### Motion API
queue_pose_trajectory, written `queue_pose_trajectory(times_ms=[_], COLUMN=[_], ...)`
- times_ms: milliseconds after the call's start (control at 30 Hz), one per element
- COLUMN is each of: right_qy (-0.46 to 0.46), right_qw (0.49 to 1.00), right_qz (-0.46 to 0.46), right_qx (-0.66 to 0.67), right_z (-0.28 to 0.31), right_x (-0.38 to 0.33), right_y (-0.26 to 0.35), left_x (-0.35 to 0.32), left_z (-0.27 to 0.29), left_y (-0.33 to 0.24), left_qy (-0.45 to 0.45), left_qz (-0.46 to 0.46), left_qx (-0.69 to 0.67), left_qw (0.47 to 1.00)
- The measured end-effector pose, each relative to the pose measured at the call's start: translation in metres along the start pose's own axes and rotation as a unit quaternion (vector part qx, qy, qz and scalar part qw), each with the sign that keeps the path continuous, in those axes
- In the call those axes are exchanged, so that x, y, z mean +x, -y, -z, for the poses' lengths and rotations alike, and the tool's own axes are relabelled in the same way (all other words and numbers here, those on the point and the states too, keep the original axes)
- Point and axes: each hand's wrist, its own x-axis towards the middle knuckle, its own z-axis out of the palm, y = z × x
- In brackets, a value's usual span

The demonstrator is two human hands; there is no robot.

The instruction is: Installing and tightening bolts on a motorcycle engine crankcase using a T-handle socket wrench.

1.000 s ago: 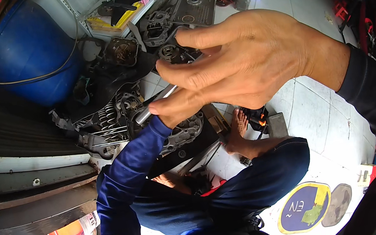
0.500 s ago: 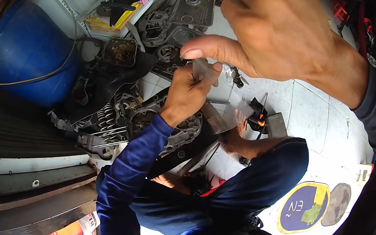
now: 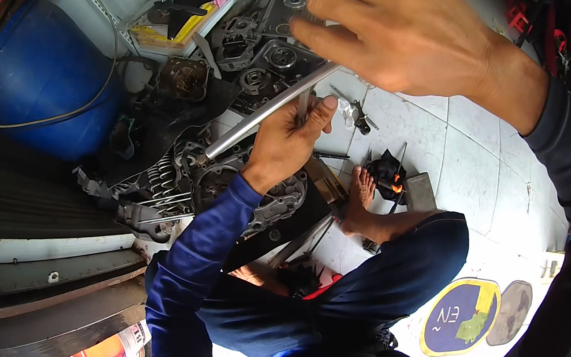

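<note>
My left hand [image 3: 283, 138] is wrapped around the upright shaft of a metal T-handle wrench, thumb pointing away to the right. The wrench's silver crossbar [image 3: 255, 120] slants above that hand, its far right end passing beneath my right hand. Raised at the upper right, my right hand [image 3: 411, 33] has its fingers apart and slightly bent; whether they touch the bar is hidden. Below my left hand lies an opened metal engine case [image 3: 285, 204], partly covered by the hand and sleeve. The wrench's lower tip is out of sight.
A large blue drum [image 3: 30, 75] stands at the far left. Dark engine parts and a metal tray [image 3: 275, 56] crowd the far side. A coil spring [image 3: 163, 177] lies left of the case. Near my bare foot [image 3: 358, 201] are a black tool pouch [image 3: 386, 168] and a grey block [image 3: 419, 192].
The wrench's crossbar, blurred before, now shows clearly, slanting left. My right hand has shifted slightly left, its curled fingers opening out. My left hand stays in place.
</note>
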Motion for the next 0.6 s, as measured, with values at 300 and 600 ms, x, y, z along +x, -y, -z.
queue_pose_trajectory(times_ms=[300,600], right_qy=[0.046,0.17], right_qw=[0.958,0.829], right_qz=[-0.045,-0.339], right_qx=[0.279,0.412], right_z=[-0.019,-0.008], right_x=[0.0,0.033], right_y=[0.015,0.038], left_x=[0.001,-0.001], left_z=[-0.005,-0.003], left_y=[0.013,0.018], left_qy=[-0.02,-0.072], left_qz=[-0.027,-0.101], left_qx=[-0.05,-0.029], left_qw=[0.998,0.992])
